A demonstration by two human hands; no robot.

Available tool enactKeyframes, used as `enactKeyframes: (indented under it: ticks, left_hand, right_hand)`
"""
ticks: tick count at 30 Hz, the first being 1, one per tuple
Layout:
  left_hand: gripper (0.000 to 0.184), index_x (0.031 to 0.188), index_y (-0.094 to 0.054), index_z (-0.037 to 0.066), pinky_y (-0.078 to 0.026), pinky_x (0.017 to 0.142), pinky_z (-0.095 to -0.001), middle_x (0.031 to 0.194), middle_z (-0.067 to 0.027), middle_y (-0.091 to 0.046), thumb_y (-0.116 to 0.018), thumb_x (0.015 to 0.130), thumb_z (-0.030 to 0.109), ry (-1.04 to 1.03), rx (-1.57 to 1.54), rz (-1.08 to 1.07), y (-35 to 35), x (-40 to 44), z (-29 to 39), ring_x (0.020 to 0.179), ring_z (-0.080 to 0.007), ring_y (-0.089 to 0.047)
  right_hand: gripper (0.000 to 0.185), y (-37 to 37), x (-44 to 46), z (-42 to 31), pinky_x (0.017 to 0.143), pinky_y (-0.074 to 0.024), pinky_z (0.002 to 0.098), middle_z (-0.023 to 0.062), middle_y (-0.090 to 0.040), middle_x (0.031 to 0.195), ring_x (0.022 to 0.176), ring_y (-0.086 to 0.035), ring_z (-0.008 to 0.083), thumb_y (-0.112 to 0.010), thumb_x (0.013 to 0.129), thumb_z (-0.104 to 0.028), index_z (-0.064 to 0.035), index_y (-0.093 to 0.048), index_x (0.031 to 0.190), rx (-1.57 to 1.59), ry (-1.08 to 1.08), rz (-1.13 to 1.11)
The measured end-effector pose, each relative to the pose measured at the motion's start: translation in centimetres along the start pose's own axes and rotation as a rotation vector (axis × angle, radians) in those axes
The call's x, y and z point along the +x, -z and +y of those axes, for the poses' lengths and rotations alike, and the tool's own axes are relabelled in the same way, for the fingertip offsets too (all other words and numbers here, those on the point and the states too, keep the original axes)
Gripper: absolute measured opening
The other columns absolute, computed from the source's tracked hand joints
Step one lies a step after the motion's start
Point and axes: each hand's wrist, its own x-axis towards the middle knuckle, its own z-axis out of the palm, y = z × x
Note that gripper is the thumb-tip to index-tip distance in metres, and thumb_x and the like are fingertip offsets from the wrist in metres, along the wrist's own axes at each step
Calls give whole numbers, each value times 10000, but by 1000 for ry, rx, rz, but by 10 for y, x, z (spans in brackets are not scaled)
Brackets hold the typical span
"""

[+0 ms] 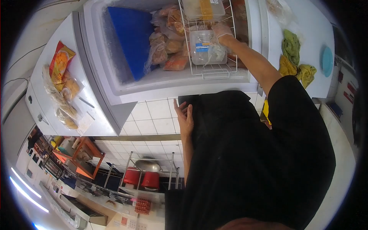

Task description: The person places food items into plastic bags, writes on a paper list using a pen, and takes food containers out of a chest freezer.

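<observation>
My right hand [221,31], which seems covered by a thin clear glove, reaches into a white wire basket [213,71] in a chest freezer. It is beside a clear plastic container [197,54] with a blue-and-white label and a crumpled clear bag [217,53]. Its fingers are too unclear to show whether they grip anything. Above it in the view lies another clear container [193,8] with a yellow strip. My left hand [185,118] hangs in front of the freezer beside my dark clothing, fingers apart and holding nothing.
Bagged frozen food [172,46] and a blue panel [130,42] fill the freezer's left part. On the left lid lie a red-yellow packet [61,63] and bagged food [63,99]. Green and yellow cloths [291,48] and a light-blue lid [327,62] are at right.
</observation>
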Motion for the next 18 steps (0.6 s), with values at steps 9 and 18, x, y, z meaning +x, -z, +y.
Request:
enactKeyframes:
  ticks: [9, 18]
  left_hand:
    - [848, 1691, -145, 120, -511, 950, -368, 1411, -214, -573, -679, 1059, 301, -35, -19, 10, -9, 3, 1, 1105, -251, -639]
    - [854, 1692, -143, 111, -514, 971, -389, 1406, -225, -573, -680, 1057, 305, -25, -1, -7, -11, 1, 4, 1119, -272, -643]
  right_hand:
    - [687, 8, -4, 1, 1011, -576, 450, 250, -719, 1217, 1197, -679, 385, -946, 646, -406, 11, -748, 1156, 55, -25, 37]
    - [685, -1, -7, 0, 1003, -580, 452, 254, -727, 1192, 1173, -691, 388, -960, 630, -420, 21, -765, 1118, 89, -54, 125]
